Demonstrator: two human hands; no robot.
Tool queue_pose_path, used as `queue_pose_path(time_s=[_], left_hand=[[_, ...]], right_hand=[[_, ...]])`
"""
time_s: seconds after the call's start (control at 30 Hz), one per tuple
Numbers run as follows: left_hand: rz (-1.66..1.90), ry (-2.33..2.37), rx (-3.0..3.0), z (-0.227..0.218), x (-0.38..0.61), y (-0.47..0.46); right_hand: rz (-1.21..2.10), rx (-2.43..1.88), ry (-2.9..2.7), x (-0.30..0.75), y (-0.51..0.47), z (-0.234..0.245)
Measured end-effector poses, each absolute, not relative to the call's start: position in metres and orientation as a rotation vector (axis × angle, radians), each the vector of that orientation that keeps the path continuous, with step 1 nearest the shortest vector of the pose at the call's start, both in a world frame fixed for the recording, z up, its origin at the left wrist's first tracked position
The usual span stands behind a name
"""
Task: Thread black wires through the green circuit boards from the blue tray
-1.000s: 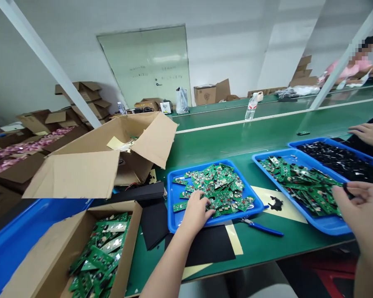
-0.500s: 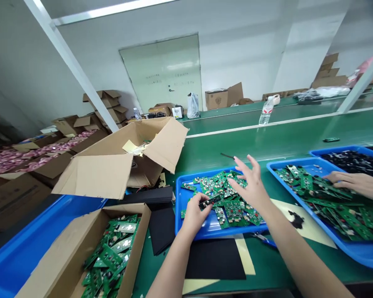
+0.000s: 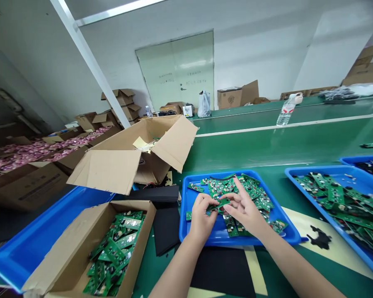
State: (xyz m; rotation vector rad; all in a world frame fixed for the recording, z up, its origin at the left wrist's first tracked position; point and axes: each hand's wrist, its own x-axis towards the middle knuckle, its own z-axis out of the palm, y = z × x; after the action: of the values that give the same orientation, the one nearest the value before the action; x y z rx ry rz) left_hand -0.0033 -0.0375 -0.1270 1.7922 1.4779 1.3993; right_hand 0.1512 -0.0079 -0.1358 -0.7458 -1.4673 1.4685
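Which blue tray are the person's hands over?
The middle blue tray, where left hand and right hand hold a green circuit board; the right tray is untouched.

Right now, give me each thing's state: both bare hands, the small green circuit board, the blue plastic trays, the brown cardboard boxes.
Left hand, pinching small green circuit board
Right hand, fingertips on that board, index finger raised
Middle blue plastic tray, holding scattered green boards
Right blue plastic tray, heaped with green boards
Open cardboard box, flaps up
Lower cardboard box, full of green boards
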Motion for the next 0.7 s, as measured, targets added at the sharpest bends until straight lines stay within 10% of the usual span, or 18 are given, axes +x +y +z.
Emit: queue_pose_path(time_s=[0.7], left_hand=[[1.190, 1.255, 1.305, -0.107, -0.025, -0.037]], right_hand=[[1.064, -0.919, -1.570, 0.165, 0.003, -0.136]])
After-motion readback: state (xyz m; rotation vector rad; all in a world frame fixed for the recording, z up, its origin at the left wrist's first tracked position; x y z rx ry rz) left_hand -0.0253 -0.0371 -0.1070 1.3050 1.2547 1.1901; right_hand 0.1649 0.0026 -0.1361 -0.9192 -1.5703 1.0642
